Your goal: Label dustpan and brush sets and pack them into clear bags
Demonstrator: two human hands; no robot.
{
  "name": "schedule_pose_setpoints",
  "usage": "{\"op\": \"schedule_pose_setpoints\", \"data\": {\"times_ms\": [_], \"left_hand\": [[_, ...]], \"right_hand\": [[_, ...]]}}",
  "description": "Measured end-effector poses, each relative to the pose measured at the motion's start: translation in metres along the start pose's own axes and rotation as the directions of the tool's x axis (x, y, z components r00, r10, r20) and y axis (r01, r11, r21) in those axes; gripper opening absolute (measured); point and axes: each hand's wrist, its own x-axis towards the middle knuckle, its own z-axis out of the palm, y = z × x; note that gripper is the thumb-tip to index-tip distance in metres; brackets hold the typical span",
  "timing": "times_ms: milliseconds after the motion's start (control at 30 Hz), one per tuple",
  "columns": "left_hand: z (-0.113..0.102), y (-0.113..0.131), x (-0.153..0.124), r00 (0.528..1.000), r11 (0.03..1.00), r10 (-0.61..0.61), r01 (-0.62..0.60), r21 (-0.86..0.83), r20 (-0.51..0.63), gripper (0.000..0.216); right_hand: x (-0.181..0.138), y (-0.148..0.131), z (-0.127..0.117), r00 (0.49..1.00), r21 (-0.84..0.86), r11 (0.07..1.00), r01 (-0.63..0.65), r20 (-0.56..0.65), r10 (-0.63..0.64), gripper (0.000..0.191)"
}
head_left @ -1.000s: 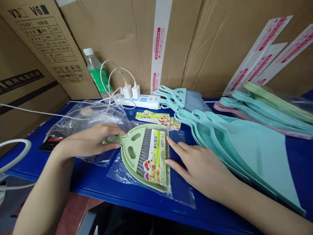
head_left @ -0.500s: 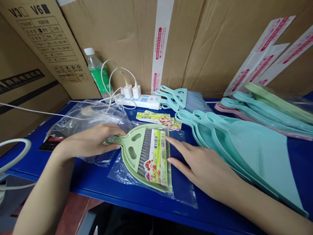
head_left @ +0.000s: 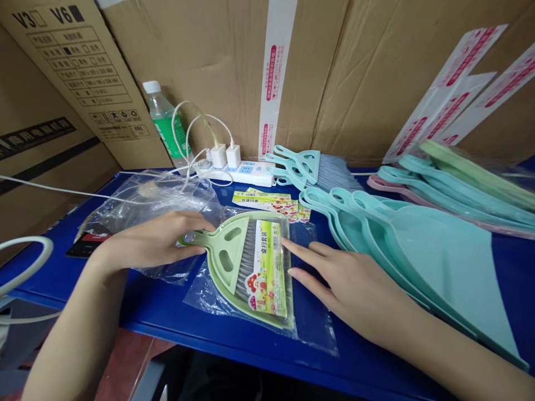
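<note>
A light green dustpan (head_left: 220, 285) with a matching green brush (head_left: 236, 236) nested in it lies on a clear plastic bag (head_left: 315, 320); whether the set is partly inside the bag I cannot tell. My left hand (head_left: 161, 239) is closed around the handles, thumb and fingers at the neck. Across the grey bristles lies a printed paper label (head_left: 270, 273) with a mushroom picture. My right hand (head_left: 334, 281) is open, its index fingertip touching the label's right edge and its thumb near the dustpan's front rim.
Several teal dustpans (head_left: 443, 250) fan out on the right, bagged sets (head_left: 463, 192) behind them. Teal brushes (head_left: 313, 167), loose labels (head_left: 267, 201), a power strip (head_left: 251, 174) and a bottle (head_left: 169, 125) stand along the cardboard (head_left: 217, 55). Crumpled plastic (head_left: 167, 195) lies left on the blue table (head_left: 175, 323).
The label has shifted slightly left over the bristles, with my right index finger moving along with it. My left hand stays on the handles.
</note>
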Motion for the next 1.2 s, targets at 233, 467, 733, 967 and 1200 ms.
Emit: {"op": "schedule_pose_setpoints", "data": {"times_ms": [233, 467, 733, 967, 1200], "left_hand": [[0.000, 0.001, 0.001, 1.000, 1.000, 0.004, -0.004, 0.009, -0.003, 0.028], [0.001, 0.000, 0.000, 1.000, 1.000, -0.005, 0.005, 0.010, -0.009, 0.029], [0.001, -0.002, 0.000, 1.000, 1.000, -0.009, 0.009, 0.017, 0.013, 0.029], [0.000, 0.000, 0.000, 1.000, 1.000, -0.003, 0.003, 0.016, 0.021, 0.030], [-0.001, -0.001, 0.000, 0.999, 0.999, 0.034, -0.034, 0.005, -0.003, 0.031]], "right_hand": [[0.000, -0.002, 0.002, 0.999, -0.028, 0.999, 0.032, -0.018, -0.032, 0.042], [0.003, -0.008, 0.009, 0.999, 0.012, 1.000, 0.002, -0.037, -0.001, 0.039], [0.002, -0.010, 0.010, 0.999, 0.037, 0.999, 0.005, -0.038, -0.004, 0.040], [0.004, -0.010, 0.008, 0.995, -0.006, 0.999, -0.042, 0.085, 0.043, 0.047], [0.010, -0.011, 0.007, 0.959, -0.132, 0.988, -0.084, 0.258, 0.116, 0.071]]}}
